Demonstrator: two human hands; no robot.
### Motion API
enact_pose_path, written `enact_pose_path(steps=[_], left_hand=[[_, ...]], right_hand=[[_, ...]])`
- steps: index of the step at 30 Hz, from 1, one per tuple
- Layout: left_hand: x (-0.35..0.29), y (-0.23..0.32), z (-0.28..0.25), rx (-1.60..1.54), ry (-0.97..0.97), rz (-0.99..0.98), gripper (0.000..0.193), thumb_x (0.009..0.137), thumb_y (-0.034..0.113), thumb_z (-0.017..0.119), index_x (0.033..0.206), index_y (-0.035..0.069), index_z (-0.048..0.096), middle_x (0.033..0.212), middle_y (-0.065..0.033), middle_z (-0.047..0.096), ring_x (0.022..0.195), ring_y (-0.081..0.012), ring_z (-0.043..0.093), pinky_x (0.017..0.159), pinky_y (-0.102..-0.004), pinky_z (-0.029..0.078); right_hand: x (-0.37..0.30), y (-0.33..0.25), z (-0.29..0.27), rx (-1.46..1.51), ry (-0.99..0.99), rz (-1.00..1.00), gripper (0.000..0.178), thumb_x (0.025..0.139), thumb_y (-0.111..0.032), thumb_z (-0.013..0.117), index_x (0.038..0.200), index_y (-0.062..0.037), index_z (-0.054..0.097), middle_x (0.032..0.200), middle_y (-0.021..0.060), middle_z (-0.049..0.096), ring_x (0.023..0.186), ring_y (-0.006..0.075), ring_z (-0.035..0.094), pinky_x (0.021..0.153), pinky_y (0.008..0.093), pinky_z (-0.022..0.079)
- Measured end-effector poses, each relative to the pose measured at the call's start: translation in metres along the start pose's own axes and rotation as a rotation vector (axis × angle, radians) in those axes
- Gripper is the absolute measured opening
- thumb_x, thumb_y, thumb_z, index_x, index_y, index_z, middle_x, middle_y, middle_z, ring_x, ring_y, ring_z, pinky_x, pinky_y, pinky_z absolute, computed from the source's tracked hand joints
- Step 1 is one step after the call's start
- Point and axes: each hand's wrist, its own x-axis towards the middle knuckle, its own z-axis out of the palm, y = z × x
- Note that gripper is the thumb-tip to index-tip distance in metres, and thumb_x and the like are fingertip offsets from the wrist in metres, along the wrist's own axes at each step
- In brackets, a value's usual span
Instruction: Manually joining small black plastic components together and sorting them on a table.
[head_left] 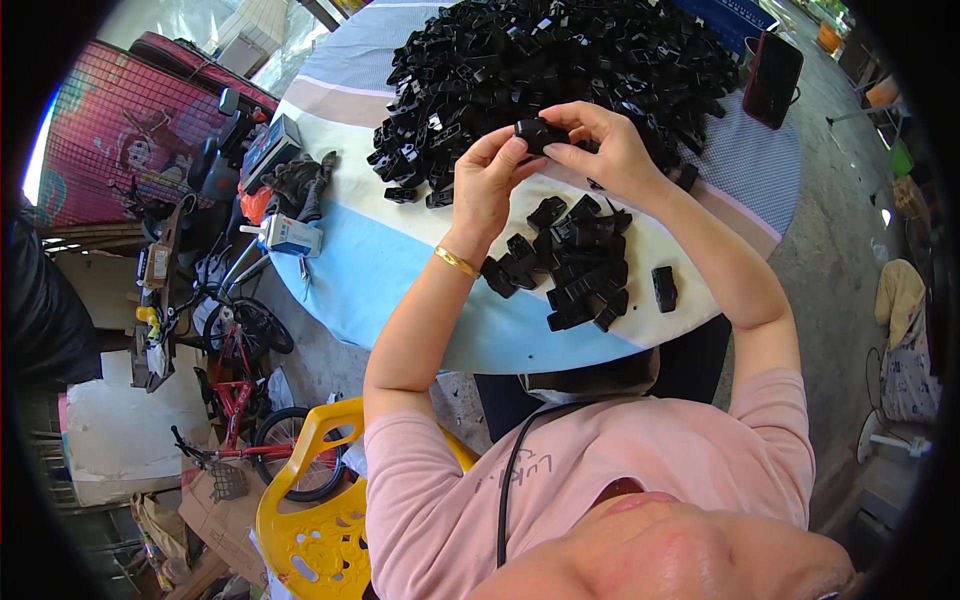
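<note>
Holds left hand [486, 182] and right hand [610, 150] close together ahead of the chest [600, 455] — pinching with thumb and fingers of each — with both elbows bent, left forearm [424, 315] and right forearm [715, 245] slanting inward.

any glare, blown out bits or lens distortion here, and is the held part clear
Head view: fisheye with black curved borders; head view: white glints speckle the large heap of glossy black plastic parts; head view: a blown-out strip left of the pink grid-patterned panel; head view: the small black plastic part in the left hand and right hand is too dark for detail.
</note>
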Motion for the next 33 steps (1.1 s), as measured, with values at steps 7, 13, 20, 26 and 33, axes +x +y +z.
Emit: enact_pose_path(steps=[7, 13, 20, 26, 33], left_hand=[[-0.009, -0.001, 0.011, -0.075, 0.096, -0.044, 0.029, 0.084, 0.009, 0.062, 0.111, -0.003, 0.057, 0.095, -0.0082, 0.061, 0.083, -0.0145, 0.061, 0.076, -0.0269, 0.054], [-0.006, 0.005, 0.005, -0.017, 0.121, -0.035, 0.030, 0.084, 0.006, 0.063, 0.111, -0.004, 0.056, 0.093, -0.0076, 0.061, 0.081, -0.0131, 0.060, 0.073, -0.0245, 0.053], [-0.011, 0.036, 0.003, 1.235, -0.366, 0.070, 0.033, 0.077, 0.016, 0.069, 0.104, 0.001, 0.056, 0.078, -0.0132, 0.063, 0.066, -0.0178, 0.061, 0.061, -0.0284, 0.048], [-0.011, 0.013, -0.004, 1.057, -0.640, 0.358, 0.029, 0.081, 0.023, 0.067, 0.100, 0.002, 0.064, 0.071, -0.0100, 0.060, 0.063, -0.0171, 0.055, 0.062, -0.0279, 0.046], [0.011, 0.008, -0.027, 1.532, 0.016, 0.477, 0.031, 0.072, 0.027, 0.073, 0.093, 0.006, 0.066, 0.084, -0.0104, 0.056, 0.068, -0.0260, 0.057, 0.063, -0.0341, 0.048]], right_hand=[[-0.003, -0.001, 0.010, -0.476, 0.123, -0.384, 0.030, 0.067, -0.003, 0.071, 0.095, -0.0048, 0.060, 0.085, 0.0077, 0.060, 0.078, 0.0239, 0.059, 0.066, 0.0301, 0.049], [-0.001, 0.004, 0.021, -0.493, 0.115, -0.526, 0.033, 0.066, -0.004, 0.072, 0.097, -0.0050, 0.060, 0.092, 0.0059, 0.061, 0.080, 0.0234, 0.059, 0.069, 0.0305, 0.049], [0.055, 0.030, -0.011, -0.263, 0.106, -0.089, 0.029, 0.080, -0.020, 0.066, 0.105, -0.0057, 0.061, 0.098, 0.0070, 0.062, 0.079, 0.0169, 0.061, 0.072, 0.0279, 0.049], [0.117, 0.074, 0.003, -0.875, 0.362, -0.239, 0.034, 0.081, -0.029, 0.062, 0.109, -0.0099, 0.059, 0.099, 0.0095, 0.062, 0.081, 0.0266, 0.062, 0.072, 0.0356, 0.050], [0.123, 0.070, 0.000, -0.907, 0.269, -0.050, 0.039, 0.077, -0.026, 0.064, 0.112, -0.0101, 0.058, 0.099, 0.0114, 0.063, 0.086, 0.0276, 0.062, 0.075, 0.0366, 0.050]])
